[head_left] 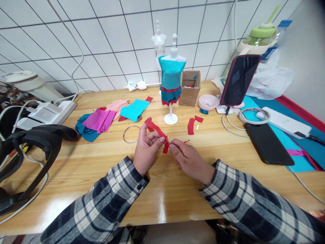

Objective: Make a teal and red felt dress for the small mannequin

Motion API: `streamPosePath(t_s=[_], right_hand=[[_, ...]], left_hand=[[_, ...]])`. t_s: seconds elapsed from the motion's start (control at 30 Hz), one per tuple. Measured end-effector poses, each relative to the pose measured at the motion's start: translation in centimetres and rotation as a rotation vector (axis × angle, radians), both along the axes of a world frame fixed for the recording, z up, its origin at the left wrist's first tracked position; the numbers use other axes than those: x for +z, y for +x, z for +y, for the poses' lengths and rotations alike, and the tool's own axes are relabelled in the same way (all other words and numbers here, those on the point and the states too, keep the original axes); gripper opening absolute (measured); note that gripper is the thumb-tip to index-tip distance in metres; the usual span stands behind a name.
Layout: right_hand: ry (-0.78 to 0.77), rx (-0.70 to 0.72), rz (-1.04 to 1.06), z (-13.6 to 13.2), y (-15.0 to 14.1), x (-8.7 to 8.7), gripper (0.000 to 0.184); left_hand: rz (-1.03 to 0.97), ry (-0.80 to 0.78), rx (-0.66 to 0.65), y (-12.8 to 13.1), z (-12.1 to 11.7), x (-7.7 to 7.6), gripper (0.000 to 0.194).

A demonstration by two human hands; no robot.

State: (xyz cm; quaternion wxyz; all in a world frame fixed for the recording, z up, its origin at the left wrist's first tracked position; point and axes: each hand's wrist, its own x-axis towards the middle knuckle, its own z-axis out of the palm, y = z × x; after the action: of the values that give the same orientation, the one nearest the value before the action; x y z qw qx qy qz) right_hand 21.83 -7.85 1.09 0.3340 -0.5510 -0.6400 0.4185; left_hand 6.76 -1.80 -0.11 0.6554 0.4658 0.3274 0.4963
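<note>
The fingers of the left hand are closed in a pinch, holding a red fabric strip against the thumb. The fingers of the right hand are closed on a slim metallic tool; its type cannot be determined, as the grip covers most of it.

Governing relation: the strip's long axis runs obliquely, from the far left above the left fingers to the near right, where its lower end hangs between the hands. The left hand is nearer, being in contact with the strip; the tool tip meets the strip's edge close to this lower end, from the right.

Just left of the left hand, a thin ring lies flat on the worktop. Red scraps lie beyond the right hand. Directly beyond both hands, a dress form stands upright, wearing a teal garment. Turquoise fabric lies to its left; a cardboard box stands to its right.
</note>
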Motion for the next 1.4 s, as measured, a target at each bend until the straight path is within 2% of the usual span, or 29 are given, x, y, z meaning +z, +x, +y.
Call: streamPosePath(t_s=[0.53,0.9,1.4], right_hand=[[-0.008,0.014,-0.009,-0.07,0.03,-0.18,0.033],[-0.004,-0.016,-0.013,0.17,0.02,-0.11,0.033],[0.011,-0.019,0.023,0.08,-0.03,-0.15,0.027]], left_hand=[[-0.031,-0.031,-0.002,0.01,0.00,0.15,0.081],[0.016,-0.037,-0.007,-0.01,-0.04,0.05,0.075],[0.072,-0.006,-0.005,0.01,-0.07,-0.05,0.085]])
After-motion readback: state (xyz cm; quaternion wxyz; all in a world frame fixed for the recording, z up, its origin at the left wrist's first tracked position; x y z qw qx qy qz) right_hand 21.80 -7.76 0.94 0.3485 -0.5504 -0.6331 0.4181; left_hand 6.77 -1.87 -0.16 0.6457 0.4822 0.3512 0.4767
